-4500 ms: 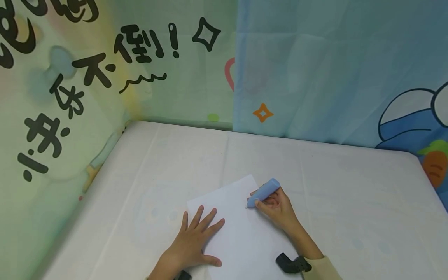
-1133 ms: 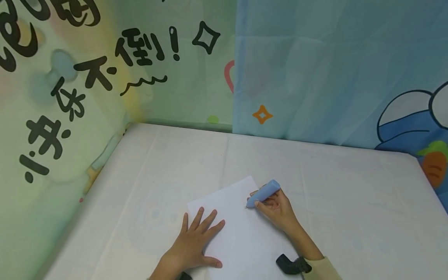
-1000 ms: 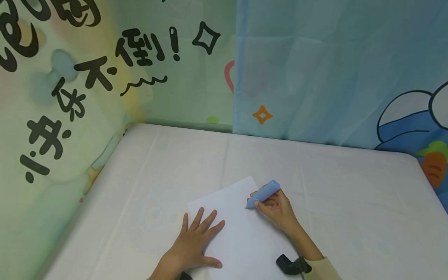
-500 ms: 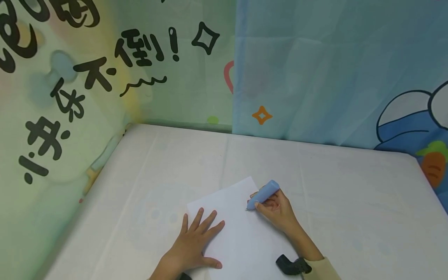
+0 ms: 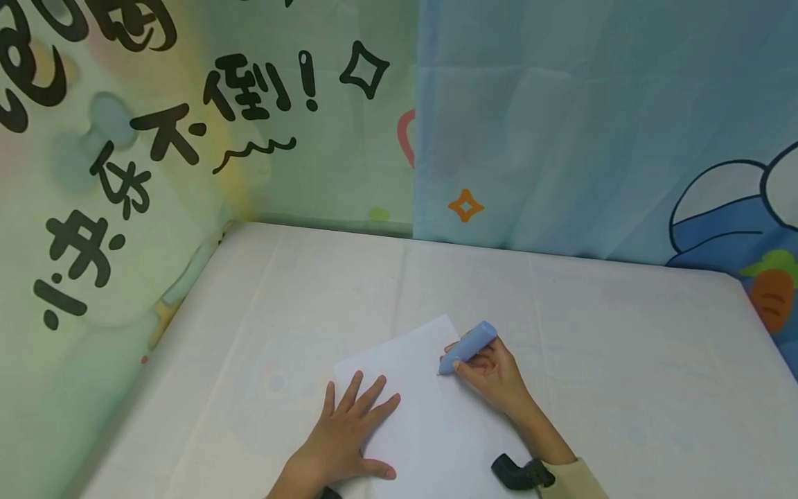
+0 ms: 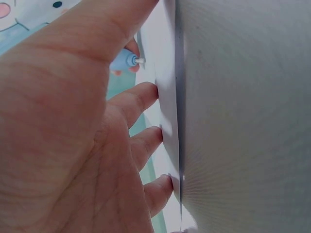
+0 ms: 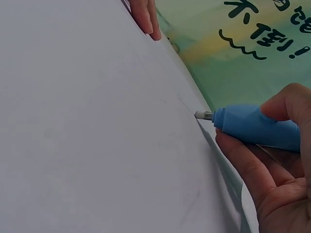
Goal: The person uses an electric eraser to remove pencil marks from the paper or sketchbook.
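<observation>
Blue pen-like tool at the far right part of the white sheet; right hand pinches it between thumb and fingers, pencil-fashion, likely for fine control; pale tip at the sheet, contact uncertain; left hand lies flat, fingers spread, over the sheet's left edge, probably to stop it slipping. No brand legible on the tool; green backdrop, far left, bears black characters, 不 and 倒 readable.

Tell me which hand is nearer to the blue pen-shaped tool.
Right. The right hand grips the blue pen-shaped tool; the left hand rests spread over the left edge of the white paper, apart from the tool.
</observation>
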Demonstrator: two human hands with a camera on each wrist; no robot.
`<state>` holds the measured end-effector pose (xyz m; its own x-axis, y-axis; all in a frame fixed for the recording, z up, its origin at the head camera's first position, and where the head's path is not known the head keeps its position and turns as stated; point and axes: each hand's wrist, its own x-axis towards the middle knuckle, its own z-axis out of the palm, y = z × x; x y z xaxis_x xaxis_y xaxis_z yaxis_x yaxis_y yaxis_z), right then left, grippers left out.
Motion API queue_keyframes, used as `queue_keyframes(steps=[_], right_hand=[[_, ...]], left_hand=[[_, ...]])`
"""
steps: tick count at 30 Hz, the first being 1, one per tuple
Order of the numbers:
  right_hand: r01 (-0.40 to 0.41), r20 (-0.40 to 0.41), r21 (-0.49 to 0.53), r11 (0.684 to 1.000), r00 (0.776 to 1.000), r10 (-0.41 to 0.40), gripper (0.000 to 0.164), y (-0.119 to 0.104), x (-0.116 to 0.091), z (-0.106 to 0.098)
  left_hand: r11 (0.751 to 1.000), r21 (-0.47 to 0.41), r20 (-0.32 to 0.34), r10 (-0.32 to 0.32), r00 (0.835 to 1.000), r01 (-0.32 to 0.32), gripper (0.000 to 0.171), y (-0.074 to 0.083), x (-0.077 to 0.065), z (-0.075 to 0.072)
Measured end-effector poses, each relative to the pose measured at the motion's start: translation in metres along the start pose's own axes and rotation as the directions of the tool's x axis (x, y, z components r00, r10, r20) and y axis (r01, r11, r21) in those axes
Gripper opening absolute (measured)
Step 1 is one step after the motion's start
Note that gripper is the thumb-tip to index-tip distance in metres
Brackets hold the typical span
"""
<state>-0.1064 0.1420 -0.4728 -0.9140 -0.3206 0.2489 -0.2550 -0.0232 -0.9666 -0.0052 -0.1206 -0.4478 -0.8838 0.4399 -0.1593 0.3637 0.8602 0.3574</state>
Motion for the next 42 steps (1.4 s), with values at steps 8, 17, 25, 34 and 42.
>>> queue_keyframes(steps=[8, 17, 25, 34, 42], right_hand=[[-0.012, 0.008, 0.009, 1.0, 1.0, 0.012, 0.037, 0.0006, -0.001, -0.0007], [0.036, 0.002, -0.038, 0.999, 0.999, -0.036, 0.036, 0.0031, 0.0005, -0.001], [0.044, 0.008, -0.041, 0.998, 0.999, -0.044, 0.036, 0.004, 0.0007, -0.0016], [0.021, 0.01, 0.023, 1.0, 1.0, -0.021, 0.036, 0.0012, 0.0002, -0.0006], [0.023, 0.008, 0.002, 1.0, 1.0, -0.023, 0.036, 0.0011, -0.0004, -0.0004]], left_hand=[[1.0, 0.003, 0.004, -0.004, 1.0, 0.004, 0.098, -0.0002, 0.0005, -0.0003], [1.0, 0.001, 0.002, -0.002, 1.0, 0.002, 0.098, -0.0001, -0.0002, -0.0006], [1.0, -0.006, 0.004, 0.001, 1.0, -0.001, 0.098, -0.0015, 0.0003, 0.0005], [1.0, -0.018, 0.008, -0.005, 1.0, 0.005, 0.098, -0.0014, 0.0005, 0.0004], [1.0, -0.003, 0.005, -0.003, 1.0, 0.003, 0.098, -0.0011, 0.0004, 0.0006]])
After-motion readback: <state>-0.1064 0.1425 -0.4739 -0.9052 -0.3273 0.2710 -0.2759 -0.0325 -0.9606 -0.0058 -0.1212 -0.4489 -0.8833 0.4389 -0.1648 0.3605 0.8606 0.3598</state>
